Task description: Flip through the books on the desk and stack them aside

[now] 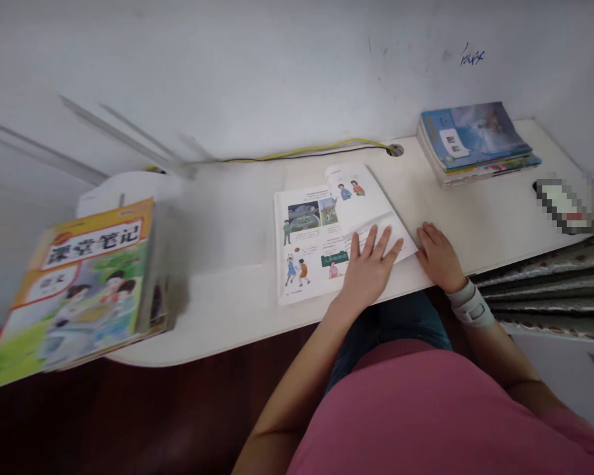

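An open illustrated textbook lies on the white desk in front of me, its right-hand page slightly curled. My left hand rests on the lower part of that page, fingers stretched out and spread. Just beyond the book's lower right corner, my right hand lies on the desk near its front edge. Its fingers are extended close together, and nothing shows in them. A pale band circles the right wrist.
A stack of workbooks stands at the left end of the desk. Blue-covered books are piled at the back right, near a blurred-out phone-like object. A yellow cable runs along the wall into a desk hole.
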### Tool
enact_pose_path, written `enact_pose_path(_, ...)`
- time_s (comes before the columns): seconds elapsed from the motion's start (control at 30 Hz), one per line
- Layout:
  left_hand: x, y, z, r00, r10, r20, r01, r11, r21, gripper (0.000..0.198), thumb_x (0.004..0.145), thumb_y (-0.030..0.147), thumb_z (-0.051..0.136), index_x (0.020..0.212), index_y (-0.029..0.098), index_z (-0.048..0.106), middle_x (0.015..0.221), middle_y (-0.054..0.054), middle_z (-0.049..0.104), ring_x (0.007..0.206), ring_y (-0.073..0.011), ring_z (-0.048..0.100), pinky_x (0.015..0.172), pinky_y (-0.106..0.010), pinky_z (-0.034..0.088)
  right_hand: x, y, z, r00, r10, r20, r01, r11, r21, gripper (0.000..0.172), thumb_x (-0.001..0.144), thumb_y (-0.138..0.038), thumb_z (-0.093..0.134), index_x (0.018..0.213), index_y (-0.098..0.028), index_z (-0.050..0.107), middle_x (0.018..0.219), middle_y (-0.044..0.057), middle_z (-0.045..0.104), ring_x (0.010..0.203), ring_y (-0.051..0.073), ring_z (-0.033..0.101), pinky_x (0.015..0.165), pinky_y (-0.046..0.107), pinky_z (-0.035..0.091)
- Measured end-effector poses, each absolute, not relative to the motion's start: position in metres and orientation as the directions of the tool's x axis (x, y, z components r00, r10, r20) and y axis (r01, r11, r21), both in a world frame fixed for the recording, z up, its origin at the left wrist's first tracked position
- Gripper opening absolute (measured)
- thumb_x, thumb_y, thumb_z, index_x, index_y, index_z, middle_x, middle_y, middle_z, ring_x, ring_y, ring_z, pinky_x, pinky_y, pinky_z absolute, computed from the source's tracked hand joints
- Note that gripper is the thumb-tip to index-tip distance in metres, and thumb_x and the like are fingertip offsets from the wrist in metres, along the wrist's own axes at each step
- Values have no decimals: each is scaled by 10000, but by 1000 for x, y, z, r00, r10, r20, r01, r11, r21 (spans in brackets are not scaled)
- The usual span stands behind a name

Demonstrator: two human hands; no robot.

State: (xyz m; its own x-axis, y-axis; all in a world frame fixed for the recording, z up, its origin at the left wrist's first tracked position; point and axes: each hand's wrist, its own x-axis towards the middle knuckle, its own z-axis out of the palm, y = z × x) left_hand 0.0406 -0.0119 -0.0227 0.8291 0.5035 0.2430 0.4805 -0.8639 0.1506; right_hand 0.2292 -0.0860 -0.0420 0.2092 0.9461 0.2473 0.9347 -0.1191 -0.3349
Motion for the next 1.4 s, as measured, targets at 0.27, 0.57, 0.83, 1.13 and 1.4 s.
enact_pose_path(0.27, 13, -11, -25, 727, 573, 379, 492, -819, 295, 760, 889, 47, 420, 1546, 287, 122, 1614, -115, 165, 1492, -305, 61, 1160, -591, 183, 189, -74, 6, 243, 903, 355, 564, 166, -809, 381, 968, -417, 374, 1075, -207, 673, 966, 64, 732, 872, 181, 679, 797, 319, 544)
enact_pose_path(0.57, -37, -21, -27, 519, 668, 534, 527, -741, 416, 837, 932, 316, 512, 1541, 270, -59, 1627, -161, -19, 1493, -331, 40, 1141, -590, 238, 145, -35, 24, -9, 1000, -21, 116, -19, -993, 397, 793, -563, 604, 702, -179, 647, 556, -18, 607, 520, 122, 587, 499, 231, 461)
enact_pose_path(0.83, -58, -54, -22, 182, 739, 649, 620, -599, 508, 746, 966, 345, 411, 1534, 259, -64, 1624, -173, 22, 1491, -314, 93, 1140, -568, 275, 107, -21, 5, -83, 952, -294, -219, -306, -927, 403, 667, -560, 724, 716, -167, 653, 573, -16, 603, 521, 148, 638, 488, 253, 534)
enact_pose_path(1.13, -20, -27, -14, 624, 638, 452, 516, -770, 375, 770, 935, 223, 427, 1541, 195, -46, 1615, -193, 73, 1488, -321, -17, 1135, -586, 267, 139, -50, 12, 138, 985, 102, 254, 65, -965, 385, 867, -533, 539, 752, -194, 682, 689, 0, 658, 653, 178, 648, 599, 296, 546)
enact_pose_path(1.4, 41, -20, -9, 743, 591, 313, 550, -806, 217, 550, 923, 104, 381, 1463, 214, 386, 1567, -117, 312, 1484, -323, 120, 1154, -630, 184, 226, -77, -23, 243, 926, 289, 953, -172, -249, 524, 909, -379, 485, 1285, -16, 529, 1372, 288, 512, 1328, 355, 444, 1063, 526, 374)
